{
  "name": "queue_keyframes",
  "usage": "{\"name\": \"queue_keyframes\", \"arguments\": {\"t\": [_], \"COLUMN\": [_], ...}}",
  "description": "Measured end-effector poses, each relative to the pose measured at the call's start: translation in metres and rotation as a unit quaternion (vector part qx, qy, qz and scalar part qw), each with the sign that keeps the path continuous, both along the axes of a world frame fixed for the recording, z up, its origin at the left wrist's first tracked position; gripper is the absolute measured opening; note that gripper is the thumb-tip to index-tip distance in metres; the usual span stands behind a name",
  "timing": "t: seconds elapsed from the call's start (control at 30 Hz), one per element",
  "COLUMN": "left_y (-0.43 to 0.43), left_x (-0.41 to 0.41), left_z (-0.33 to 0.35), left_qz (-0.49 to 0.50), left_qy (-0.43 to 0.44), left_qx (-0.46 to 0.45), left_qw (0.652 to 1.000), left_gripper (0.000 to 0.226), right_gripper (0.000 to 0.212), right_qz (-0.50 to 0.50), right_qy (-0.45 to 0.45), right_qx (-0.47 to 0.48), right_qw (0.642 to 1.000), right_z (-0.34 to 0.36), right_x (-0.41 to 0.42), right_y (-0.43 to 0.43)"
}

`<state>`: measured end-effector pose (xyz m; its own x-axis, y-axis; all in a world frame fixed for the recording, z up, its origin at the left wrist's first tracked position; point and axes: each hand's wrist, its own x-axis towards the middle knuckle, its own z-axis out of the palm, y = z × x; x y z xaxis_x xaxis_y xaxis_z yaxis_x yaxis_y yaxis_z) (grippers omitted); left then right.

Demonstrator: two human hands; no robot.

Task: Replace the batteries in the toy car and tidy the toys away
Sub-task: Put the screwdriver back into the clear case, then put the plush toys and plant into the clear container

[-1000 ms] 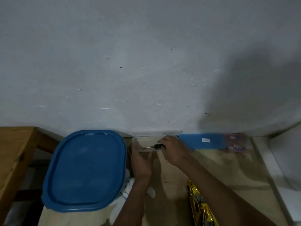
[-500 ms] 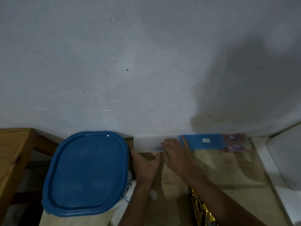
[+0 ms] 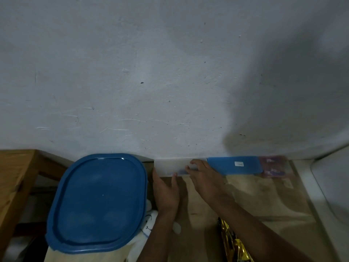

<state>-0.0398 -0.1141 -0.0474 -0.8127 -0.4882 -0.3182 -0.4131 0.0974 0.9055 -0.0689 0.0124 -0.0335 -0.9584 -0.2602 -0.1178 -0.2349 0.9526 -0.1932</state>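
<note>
Both hands [image 3: 186, 178] flat on translucent box [image 3: 170, 166]

clear box [image 3: 171, 166] lid now shut, screwdriver hidden

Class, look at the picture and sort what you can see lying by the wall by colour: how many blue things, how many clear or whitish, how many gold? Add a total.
Blue: 2, the big lid and the flat case
Clear or whitish: 1, the small box
Gold: 1, the toy car
Total: 4
</note>
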Motion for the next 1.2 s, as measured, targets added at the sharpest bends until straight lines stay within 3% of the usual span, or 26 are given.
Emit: {"name": "queue_keyframes", "arguments": {"t": [0.17, 0.27, 0.37, 0.43, 0.53, 0.6, 0.67, 0.8, 0.97, 1.1, 1.2], "left_y": [-0.002, -0.003, -0.007, -0.007, -0.002, 0.003, 0.002, -0.016, -0.069, -0.136, -0.188], "left_x": [0.000, -0.001, -0.003, -0.004, 0.006, 0.020, 0.035, 0.066, 0.106, 0.130, 0.129], "left_z": [0.001, 0.002, 0.003, 0.012, 0.034, 0.050, 0.064, 0.099, 0.129, 0.133, 0.123], "left_qz": [-0.010, -0.020, -0.052, -0.078, -0.135, -0.152, -0.146, -0.113, 0.057, 0.207, 0.184], "left_qy": [-0.005, -0.005, -0.005, -0.024, -0.084, -0.092, -0.048, 0.064, 0.152, 0.127, 0.029], "left_qx": [-0.004, -0.001, 0.013, 0.021, -0.021, -0.071, -0.056, -0.017, -0.127, -0.143, -0.161], "left_qw": [1.000, 1.000, 0.999, 0.996, 0.987, 0.981, 0.986, 0.991, 0.978, 0.959, 0.969], "left_gripper": [0.070, 0.068, 0.072, 0.083, 0.093, 0.079, 0.054, 0.019, 0.020, 0.032, 0.048], "right_gripper": [0.063, 0.057, 0.040, 0.037, 0.032, 0.028, 0.024, 0.018, 0.018, 0.020, 0.021], "right_qz": [-0.008, -0.024, -0.059, -0.107, -0.153, -0.176, -0.199, -0.204, -0.139, -0.085, -0.013], "right_qy": [0.006, 0.027, -0.020, -0.072, -0.073, -0.070, -0.069, -0.072, -0.086, -0.105, -0.103], "right_qx": [0.012, -0.009, -0.096, -0.179, -0.284, -0.344, -0.392, -0.450, -0.470, -0.435, -0.373], "right_qw": [1.000, 0.999, 0.993, 0.975, 0.944, 0.920, 0.896, 0.867, 0.868, 0.890, 0.922], "right_z": [-0.004, 0.000, 0.014, 0.030, 0.057, 0.072, 0.084, 0.100, 0.106, 0.110, 0.110], "right_x": [0.006, 0.009, 0.008, 0.012, 0.032, 0.049, 0.066, 0.093, 0.113, 0.124, 0.127], "right_y": [-0.001, -0.005, -0.002, 0.003, 0.008, 0.010, 0.012, 0.008, -0.010, -0.044, -0.077]}}
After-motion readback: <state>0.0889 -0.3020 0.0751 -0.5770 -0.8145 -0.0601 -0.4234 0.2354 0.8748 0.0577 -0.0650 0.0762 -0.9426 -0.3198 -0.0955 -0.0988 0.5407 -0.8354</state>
